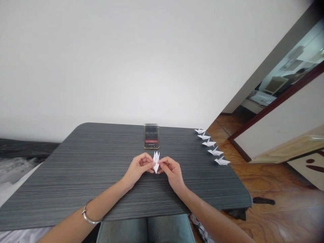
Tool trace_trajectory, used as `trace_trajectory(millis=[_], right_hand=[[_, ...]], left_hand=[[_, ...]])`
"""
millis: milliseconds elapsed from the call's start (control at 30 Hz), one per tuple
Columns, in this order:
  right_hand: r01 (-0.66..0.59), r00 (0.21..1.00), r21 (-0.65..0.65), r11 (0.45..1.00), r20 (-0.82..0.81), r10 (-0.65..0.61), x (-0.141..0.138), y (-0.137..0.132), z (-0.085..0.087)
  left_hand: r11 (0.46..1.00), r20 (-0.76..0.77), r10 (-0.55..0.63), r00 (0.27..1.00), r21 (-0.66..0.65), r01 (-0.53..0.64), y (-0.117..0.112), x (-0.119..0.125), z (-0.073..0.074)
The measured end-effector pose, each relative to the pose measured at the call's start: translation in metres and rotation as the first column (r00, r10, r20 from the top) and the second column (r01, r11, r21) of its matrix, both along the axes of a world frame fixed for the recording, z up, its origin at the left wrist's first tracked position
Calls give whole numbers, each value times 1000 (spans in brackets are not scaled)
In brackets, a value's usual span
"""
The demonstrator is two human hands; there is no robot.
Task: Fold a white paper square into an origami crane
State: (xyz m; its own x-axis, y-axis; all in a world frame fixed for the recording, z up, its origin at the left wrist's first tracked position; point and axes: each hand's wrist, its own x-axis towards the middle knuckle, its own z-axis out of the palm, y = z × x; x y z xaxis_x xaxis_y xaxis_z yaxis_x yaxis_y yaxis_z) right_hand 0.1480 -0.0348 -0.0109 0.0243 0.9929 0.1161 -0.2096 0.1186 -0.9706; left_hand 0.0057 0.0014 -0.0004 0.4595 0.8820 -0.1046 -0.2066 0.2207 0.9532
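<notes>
Between my hands is a folded white paper crane (pixel 156 158), its narrow points upward and a wider tip pointing down toward me. My left hand (pixel 141 166) pinches its left side between thumb and fingers. On the other side, my right hand (pixel 172 170) grips the right edge in the same way. The paper is held just above the dark table, and the fingertips cover part of its middle. Several finished-looking white paper cranes (pixel 209 143) stand in a slanting row along the table's right edge.
Behind my hands a phone (pixel 151 147) lies on the dark wood-grain table (pixel 106 145). A white wall (pixel 126 67) rises at the table's far edge. To the right are a wooden floor (pixel 273 182) and a doorway into another room.
</notes>
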Motion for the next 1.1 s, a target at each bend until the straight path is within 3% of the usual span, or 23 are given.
trace_trajectory(millis=[167,633,833,933,1100], right_hand=[[-31,996,-44,999,-89,27,0,2,-2],[11,999,-19,1000,52,-10,4,4,-6],[4,1000,-60,998,15,-3,4,5,-6],[-4,1000,-80,997,14,5,3,4,-5],[35,999,-60,998,36,-32,2,4,-7]], left_hand=[[999,-8,22,1000,32,-22,0,1,0],[1000,-61,-20,998,3,20,1,-1,-7],[999,-61,6,998,53,-2,1,1,-7],[994,-96,8,995,107,3,1,0,-7],[932,-253,132,958,360,-33,1,-2,-6]])
